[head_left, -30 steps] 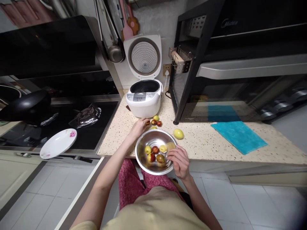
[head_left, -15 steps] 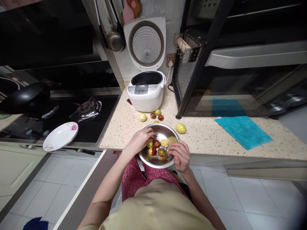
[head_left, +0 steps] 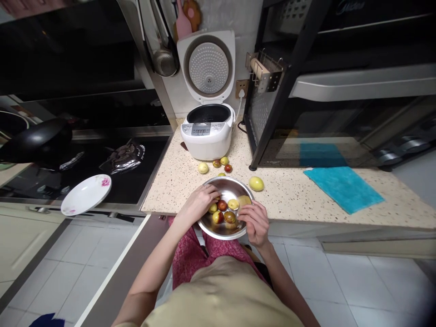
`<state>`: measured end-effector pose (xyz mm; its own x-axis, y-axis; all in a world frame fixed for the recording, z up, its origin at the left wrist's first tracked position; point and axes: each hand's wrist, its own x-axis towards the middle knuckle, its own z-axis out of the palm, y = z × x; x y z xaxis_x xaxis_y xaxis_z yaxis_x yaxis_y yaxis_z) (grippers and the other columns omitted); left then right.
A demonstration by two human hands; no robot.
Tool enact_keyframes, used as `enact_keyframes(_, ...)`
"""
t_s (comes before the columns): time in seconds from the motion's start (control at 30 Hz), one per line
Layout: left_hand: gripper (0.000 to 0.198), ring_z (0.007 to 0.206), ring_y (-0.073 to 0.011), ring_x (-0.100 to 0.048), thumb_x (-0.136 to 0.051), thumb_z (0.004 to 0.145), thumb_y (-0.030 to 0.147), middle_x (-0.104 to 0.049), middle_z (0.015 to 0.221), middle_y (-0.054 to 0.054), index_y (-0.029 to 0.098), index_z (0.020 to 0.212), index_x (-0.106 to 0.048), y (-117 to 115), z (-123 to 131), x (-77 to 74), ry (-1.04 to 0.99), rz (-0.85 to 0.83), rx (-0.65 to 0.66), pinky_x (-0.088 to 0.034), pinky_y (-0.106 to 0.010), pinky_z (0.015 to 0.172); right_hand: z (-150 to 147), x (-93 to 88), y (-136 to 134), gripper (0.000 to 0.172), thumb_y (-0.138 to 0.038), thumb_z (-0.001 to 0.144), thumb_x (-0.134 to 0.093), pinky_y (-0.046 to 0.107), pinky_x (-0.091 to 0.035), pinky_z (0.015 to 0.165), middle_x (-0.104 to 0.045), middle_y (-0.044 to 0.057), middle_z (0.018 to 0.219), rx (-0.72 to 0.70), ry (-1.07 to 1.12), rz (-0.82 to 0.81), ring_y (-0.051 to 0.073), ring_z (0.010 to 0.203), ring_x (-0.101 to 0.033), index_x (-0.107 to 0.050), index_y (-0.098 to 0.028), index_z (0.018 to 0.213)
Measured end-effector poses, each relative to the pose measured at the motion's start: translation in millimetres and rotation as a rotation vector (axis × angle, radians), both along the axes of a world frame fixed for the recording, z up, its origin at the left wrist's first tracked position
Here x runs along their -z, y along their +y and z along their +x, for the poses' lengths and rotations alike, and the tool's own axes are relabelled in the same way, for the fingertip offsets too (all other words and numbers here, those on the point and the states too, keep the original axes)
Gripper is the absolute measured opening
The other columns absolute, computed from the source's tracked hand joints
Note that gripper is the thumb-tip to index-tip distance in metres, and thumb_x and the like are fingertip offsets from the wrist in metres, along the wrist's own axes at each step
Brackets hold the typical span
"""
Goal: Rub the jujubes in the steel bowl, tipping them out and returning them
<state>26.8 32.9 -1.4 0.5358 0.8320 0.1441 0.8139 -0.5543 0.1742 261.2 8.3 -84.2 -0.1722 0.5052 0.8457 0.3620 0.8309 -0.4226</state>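
A round metal bowl (head_left: 238,186) sits at the front edge of the speckled counter (head_left: 289,195) and holds several small red and yellow-green fruits (head_left: 222,205). My left hand (head_left: 199,203) reaches into the bowl's left side. Its fingers are curled together, with a small reddish fruit showing at the tips. My right hand (head_left: 256,222) grips the bowl's near right rim, thumb inside. Several more small fruits (head_left: 203,168) lie on the counter just behind the bowl. A larger yellow-green fruit (head_left: 256,183) rests to the bowl's right.
A white rice cooker (head_left: 207,136) stands open behind the loose fruits. A black oven rack (head_left: 272,113) fills the right back, with a teal cloth (head_left: 344,188) in front of it. To the left are a dark hob, a white plate (head_left: 86,194) and a black pan (head_left: 37,143).
My left hand came back from the loose fruits on the counter into the bowl and has stayed there. My right hand has kept its hold on the rim.
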Motion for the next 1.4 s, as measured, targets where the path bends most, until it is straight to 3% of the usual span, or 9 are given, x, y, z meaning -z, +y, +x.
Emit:
enact_keyframes(0.1, 0.029, 0.138, -0.0284, -0.057, -0.051, 0.107, 0.026, -0.066, 0.140, -0.013, 0.019, 0.128, -0.068, -8, -8, 2.9, -0.106, 0.052, -0.025, -0.049, -0.052, 0.113, -1, -0.5, -1, 0.034, -0.019, 0.101, -0.039, 0.050, -0.046, 0.100, -0.075, 0.003, 0.082, -0.006, 0.010, -0.016, 0.022, 0.089, -0.070, -0.068, -0.023, 0.085)
enact_keyframes(0.23, 0.035, 0.151, -0.0285, -0.044, -0.055, 0.105, 0.029, -0.057, 0.153, -0.012, 0.020, 0.138, -0.063, -20, -19, 9.3, -0.204, 0.028, -0.086, -0.043, -0.055, 0.120, -5, 0.0, 0, 0.034, -0.019, 0.101, -0.040, 0.050, -0.046, 0.101, -0.075, 0.003, 0.083, -0.025, 0.025, -0.030, 0.022, 0.089, -0.069, -0.068, -0.023, 0.084)
enact_keyframes(0.5, 0.044, 0.155, -0.0262, -0.039, -0.053, 0.106, 0.035, -0.051, 0.159, -0.012, 0.022, 0.149, -0.053, -45, -45, 10.5, -0.281, -0.047, -0.199, -0.041, -0.053, 0.124, -29, -4.3, -2, 0.030, -0.016, 0.096, -0.045, 0.053, -0.050, 0.102, -0.076, 0.003, 0.085, -0.113, 0.017, -0.054, 0.023, 0.092, -0.071, -0.072, -0.024, 0.089)
enact_keyframes(0.67, 0.043, 0.154, -0.0262, -0.041, -0.050, 0.107, 0.039, -0.055, 0.156, -0.010, 0.023, 0.147, -0.056, -59, -72, 14.3, -0.300, -0.047, -0.289, -0.040, -0.052, 0.125, -44, -13.5, 0, 0.029, -0.014, 0.098, -0.046, 0.051, -0.055, 0.100, -0.078, 0.006, 0.096, -0.207, 0.008, -0.075, 0.023, 0.099, -0.072, -0.074, -0.022, 0.101)
enact_keyframes(0.83, 0.043, 0.153, -0.0278, -0.042, -0.048, 0.107, 0.043, -0.055, 0.156, -0.009, 0.025, 0.143, -0.060, -69, -85, 15.6, -0.319, -0.021, -0.405, -0.041, -0.052, 0.124, -41, -19.9, 26, 0.028, -0.013, 0.101, -0.048, 0.045, -0.060, 0.094, -0.077, 0.009, 0.103, -0.015, 0.064, -0.159, 0.024, 0.106, -0.072, -0.073, -0.022, 0.110)
enact_keyframes(0.93, 0.043, 0.152, -0.0283, -0.043, -0.049, 0.106, 0.044, -0.049, 0.161, -0.007, 0.029, 0.145, -0.058, -75, -83, 15.3, -0.356, -0.002, -0.465, -0.043, -0.050, 0.122, -40, -24.0, 52, 0.029, -0.017, 0.103, -0.046, 0.047, -0.058, 0.101, -0.074, 0.012, 0.117, 0.113, -0.033, -0.301, 0.026, 0.114, -0.069, -0.071, -0.022, 0.119)
enact_keyframes(1.13, 0.051, 0.155, -0.0297, -0.037, -0.050, 0.106, 0.044, -0.035, 0.169, -0.005, 0.036, 0.156, -0.045, -89, -71, 21.8, -0.555, 0.061, -0.610, -0.033, -0.055, 0.127, -54, -21.9, 91, 0.049, -0.006, 0.098, -0.042, 0.053, -0.053, 0.108, -0.056, 0.017, 0.151, 0.094, -0.456, -0.386, 0.031, 0.138, -0.054, -0.060, -0.020, 0.142)
enact_keyframes(1.27, 0.057, 0.158, -0.0289, -0.031, -0.048, 0.107, 0.045, -0.029, 0.173, -0.002, 0.040, 0.162, -0.034, -98, -66, 27.2, -0.621, 0.017, -0.623, -0.031, -0.056, 0.127, -64, -18.0, 96, 0.057, 0.003, 0.092, -0.041, 0.052, -0.052, 0.107, -0.054, 0.018, 0.153, 0.115, -0.632, -0.365, 0.033, 0.140, -0.050, -0.058, -0.017, 0.143)
enact_keyframes(1.4, 0.061, 0.160, -0.0285, -0.026, -0.047, 0.107, 0.046, -0.024, 0.174, -0.002, 0.040, 0.164, -0.027, -101, -63, 29.4, -0.614, -0.020, -0.627, -0.029, -0.056, 0.128, -66, -19.5, 97, 0.052, 0.005, 0.091, -0.041, 0.046, -0.055, 0.097, -0.061, 0.017, 0.138, 0.176, -0.687, -0.326, 0.031, 0.126, -0.057, -0.062, -0.020, 0.132)
